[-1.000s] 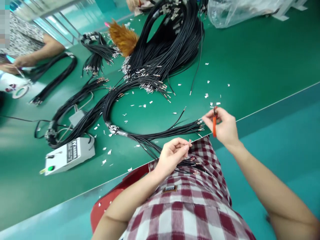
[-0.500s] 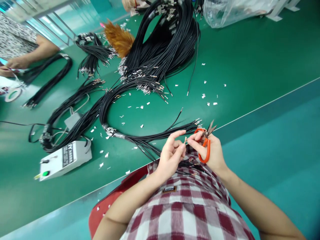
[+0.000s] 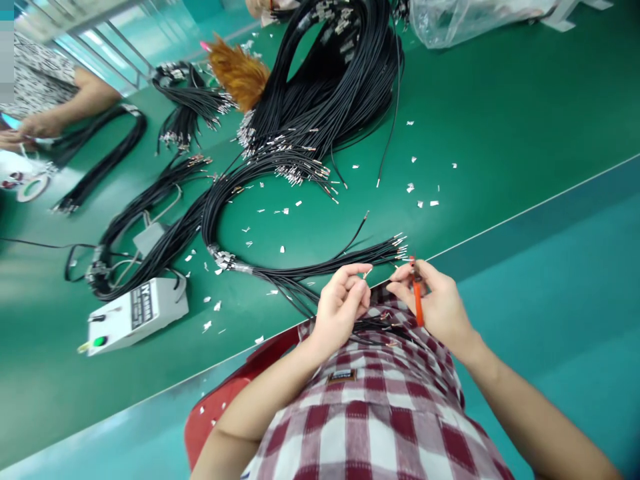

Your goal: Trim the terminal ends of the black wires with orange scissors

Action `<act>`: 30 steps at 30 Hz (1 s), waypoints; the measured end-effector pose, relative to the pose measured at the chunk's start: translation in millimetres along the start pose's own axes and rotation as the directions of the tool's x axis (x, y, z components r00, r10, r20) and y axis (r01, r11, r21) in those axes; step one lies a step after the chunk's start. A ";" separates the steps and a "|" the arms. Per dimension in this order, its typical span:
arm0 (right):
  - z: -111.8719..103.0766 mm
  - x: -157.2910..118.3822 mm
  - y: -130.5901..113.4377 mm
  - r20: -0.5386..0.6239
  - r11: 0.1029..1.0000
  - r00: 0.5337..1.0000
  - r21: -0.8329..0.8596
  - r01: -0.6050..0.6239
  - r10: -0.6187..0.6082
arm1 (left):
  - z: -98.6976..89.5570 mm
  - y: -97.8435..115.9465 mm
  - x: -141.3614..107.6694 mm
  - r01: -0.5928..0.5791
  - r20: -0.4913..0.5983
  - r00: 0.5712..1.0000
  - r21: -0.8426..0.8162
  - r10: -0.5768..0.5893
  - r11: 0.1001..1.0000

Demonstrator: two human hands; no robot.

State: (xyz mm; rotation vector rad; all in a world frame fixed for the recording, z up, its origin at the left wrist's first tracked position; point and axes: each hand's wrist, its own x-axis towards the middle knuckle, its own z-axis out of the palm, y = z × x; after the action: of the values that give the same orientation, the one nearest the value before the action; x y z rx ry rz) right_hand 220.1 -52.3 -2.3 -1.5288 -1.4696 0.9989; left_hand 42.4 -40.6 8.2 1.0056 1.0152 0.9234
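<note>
My left hand [image 3: 340, 310] is closed on a black cable's stripped end, and thin bare-looking wires [image 3: 367, 273] stick out past its fingertips. A pair of orange-handled scissors [image 3: 419, 300] hangs on my right hand [image 3: 443, 300], seen nearly edge-on with its blades hardly showing. The right thumb and fingertips are close together at the left of the scissors; whether they pinch anything is too small to tell. A gap separates the two hands. More black cable ends [image 3: 375, 325] lie over my lap below them. Just beyond the hands a bundle of black cables [image 3: 320, 269] stretches along the table edge.
On the green table [image 3: 500, 113] lie a large heap of black cables [image 3: 345, 87], a brown fluffy duster [image 3: 239, 75] and a white box with a green button [image 3: 145, 313]. White scraps [image 3: 411, 187] are scattered about. A clear plastic bag [image 3: 450, 23] is at the back; a co-worker's arm [image 3: 87, 97] is at left.
My right hand has drawn away to the right from the left fingertips. The scissors have turned from showing their spread blades to edge-on. My left hand keeps the cable end.
</note>
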 end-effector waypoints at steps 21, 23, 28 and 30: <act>-8.5 9.9 -8.4 0.207 0.504 0.855 -0.732 0.458 -0.475 | -13.5 4.1 -3.8 0.073 0.048 0.997 -0.202 -0.065 0.977; -9.2 11.1 -9.3 0.199 0.501 0.846 -0.730 0.464 -0.494 | -13.6 3.8 -3.6 0.073 0.053 0.997 -0.200 -0.063 0.977; -14.7 15.1 -9.7 0.249 0.520 0.848 -0.698 0.492 -0.468 | -13.8 4.3 -3.2 0.082 0.076 0.995 -0.181 -0.069 0.980; -18.2 16.6 -9.2 0.270 0.519 0.849 -0.694 0.498 -0.454 | -14.0 5.2 -3.1 0.088 0.092 0.993 -0.175 -0.073 0.981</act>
State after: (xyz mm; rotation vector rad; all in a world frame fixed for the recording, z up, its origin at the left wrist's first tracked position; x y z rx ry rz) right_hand 233.8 -35.6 12.9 -1.4457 -2.3610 0.0484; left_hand 27.5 -39.1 11.0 0.8400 0.8787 0.8810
